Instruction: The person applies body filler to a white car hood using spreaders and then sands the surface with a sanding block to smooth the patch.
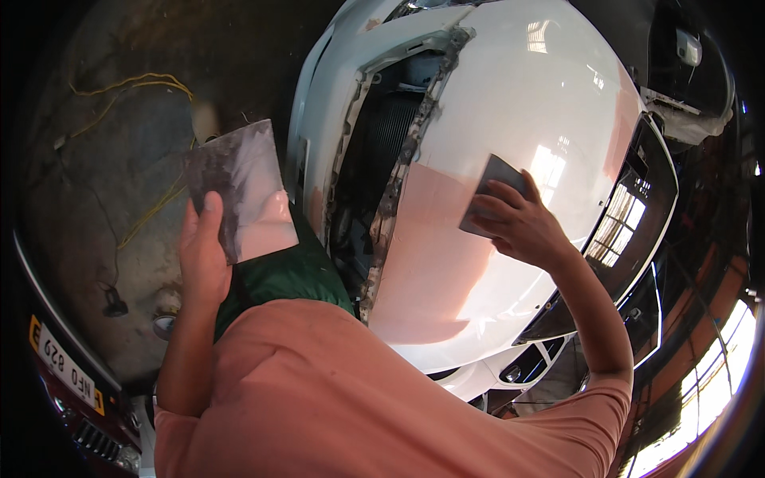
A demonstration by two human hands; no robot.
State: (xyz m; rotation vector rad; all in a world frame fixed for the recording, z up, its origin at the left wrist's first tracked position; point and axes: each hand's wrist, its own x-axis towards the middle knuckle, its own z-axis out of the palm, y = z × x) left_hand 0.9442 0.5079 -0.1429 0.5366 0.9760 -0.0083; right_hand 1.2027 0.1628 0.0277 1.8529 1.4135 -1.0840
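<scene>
My left hand [204, 251] is closed on the edge of a flat rectangular mixing board [209, 171], with the thumb lying over its face. Pale pink body filler [267, 227] is smeared on the board, with a raised lump near its right edge. My right hand [530, 219] grips a thin dark grey spreader [502, 174], fingers spread across its face. That spreader is over the white car hood [494, 88], at the edge of a broad pinkish filler patch [430, 263]; whether it touches the surface I cannot tell.
Along the hood's front edge is an open gap with a dark radiator [394, 119] and rough metal rim. Yellow cables [155, 80] lie on the concrete floor at left. A dark red vehicle [96, 434] stands at lower left. The windshield [625, 215] lies beyond the hood.
</scene>
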